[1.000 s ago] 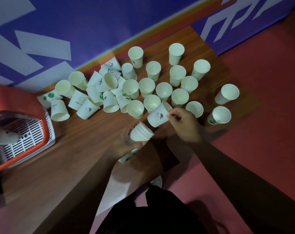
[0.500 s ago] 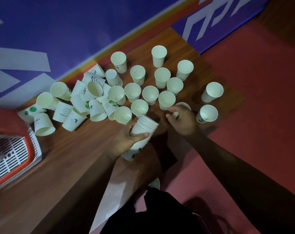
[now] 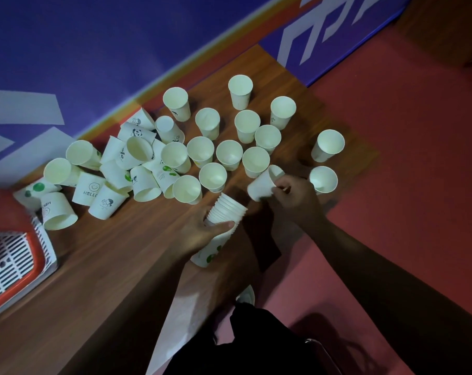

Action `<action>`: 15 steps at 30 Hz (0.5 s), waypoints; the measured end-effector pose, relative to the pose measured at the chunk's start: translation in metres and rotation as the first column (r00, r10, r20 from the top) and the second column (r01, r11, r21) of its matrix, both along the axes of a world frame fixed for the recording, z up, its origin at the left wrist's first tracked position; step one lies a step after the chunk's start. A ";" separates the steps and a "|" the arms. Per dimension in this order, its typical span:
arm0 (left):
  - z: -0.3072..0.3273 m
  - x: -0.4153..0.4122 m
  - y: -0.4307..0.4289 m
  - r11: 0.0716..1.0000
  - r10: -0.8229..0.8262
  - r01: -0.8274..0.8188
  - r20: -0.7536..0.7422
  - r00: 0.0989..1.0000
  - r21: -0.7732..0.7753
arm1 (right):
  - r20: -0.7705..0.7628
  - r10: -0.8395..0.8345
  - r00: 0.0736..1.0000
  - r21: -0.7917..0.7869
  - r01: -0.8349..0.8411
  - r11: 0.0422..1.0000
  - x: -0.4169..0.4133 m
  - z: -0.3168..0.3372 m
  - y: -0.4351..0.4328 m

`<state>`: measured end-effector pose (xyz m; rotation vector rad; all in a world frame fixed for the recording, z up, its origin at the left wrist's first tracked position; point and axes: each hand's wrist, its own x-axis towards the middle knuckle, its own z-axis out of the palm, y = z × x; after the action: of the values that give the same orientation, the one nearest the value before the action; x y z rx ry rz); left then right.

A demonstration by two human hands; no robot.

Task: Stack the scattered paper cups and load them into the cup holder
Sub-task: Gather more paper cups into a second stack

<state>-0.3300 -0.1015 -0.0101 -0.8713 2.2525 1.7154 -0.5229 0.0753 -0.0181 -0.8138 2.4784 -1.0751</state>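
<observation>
Far left on the counter (image 3: pixel 115 255) there's an orange-and-white slatted thing (image 3: pixel 15 253) at the frame edge, can't tell if it's the cup holder. Next to it, the tipped-over cups (image 3: pixel 105 182) are piled on their sides, then the upright cups (image 3: pixel 229 155) stand close together mid-counter. Our left hand (image 3: pixel 199 234) is wrapped around the nested stack (image 3: pixel 224 220), tilted, rims pointing up and away. Our right hand (image 3: pixel 291 196) is pinching a single cup (image 3: pixel 264 184) at its rim, just beside the stack.

These look super light and thin-walled, so we'd guess they crush if squeezed mid-body. The rolled rim is the stiff bit, so we'd pinch there, or cradle the stack low around its base. The sides look smooth, so nested cups could probably slide out if we tilt the stack mouth-down.
</observation>
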 end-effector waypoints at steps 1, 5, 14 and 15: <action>-0.001 0.001 0.000 1.000 -0.011 0.011 0.016 1.000 -0.020 | 0.083 -0.030 0.996 -0.065 0.036 0.997 0.003 0.005 -0.001; -0.001 0.001 0.002 0.998 -0.013 0.016 0.039 0.999 -0.069 | 0.294 0.040 0.955 -0.184 0.016 0.983 0.016 0.019 -0.007; 0.006 -0.025 0.016 0.972 -0.054 0.058 0.024 0.998 -0.227 | 0.416 0.255 0.873 -0.168 -0.202 0.965 0.026 0.024 -0.002; 0.006 -0.030 0.018 0.968 -0.043 0.048 0.026 0.999 -0.246 | 0.405 0.236 0.884 -0.166 -0.182 0.969 0.019 0.025 0.003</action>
<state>-0.3600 -0.0831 -0.0040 -0.8713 2.4882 1.4199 -0.5040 0.0780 0.0072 -0.7665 1.9331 -1.1891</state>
